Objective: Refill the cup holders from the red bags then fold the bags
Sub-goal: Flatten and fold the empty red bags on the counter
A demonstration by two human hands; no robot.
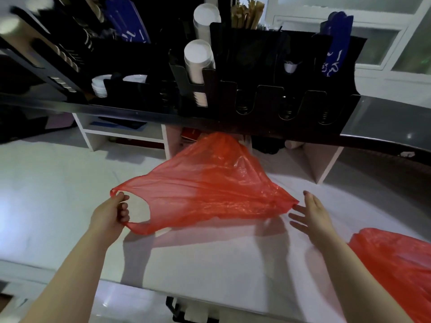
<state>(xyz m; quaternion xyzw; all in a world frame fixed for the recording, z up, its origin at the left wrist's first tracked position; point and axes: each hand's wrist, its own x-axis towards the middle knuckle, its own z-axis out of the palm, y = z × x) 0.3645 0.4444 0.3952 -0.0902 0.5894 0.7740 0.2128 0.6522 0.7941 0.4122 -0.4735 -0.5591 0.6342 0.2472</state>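
The step in hand appears to be the folding, not the refilling: the red bag (210, 190) looks empty and is held stretched in the air above the white counter (58, 183), roughly over its middle. The left hand (112, 215) is closed on the bag's handle loops, with the fingers curled through them. The right hand (312, 215) is spread flat, fingers apart, just beside the bag's right corner; whether a fingertip touches the plastic I cannot tell.

In my judgement the next move calls for the right hand to catch that free corner, so that the bag can be pulled flat and laid on the counter before the first fold (thin plastic like this will likely slip and puff with air, so it should be smoothed).

Counted: two red bags, the one in hand and a second red bag (396, 271) lying crumpled at the right front edge of the counter. In the black cup holder (268, 99) on the dark shelf behind, I can see two stacks of white cups (198, 59), and three front slots look empty.
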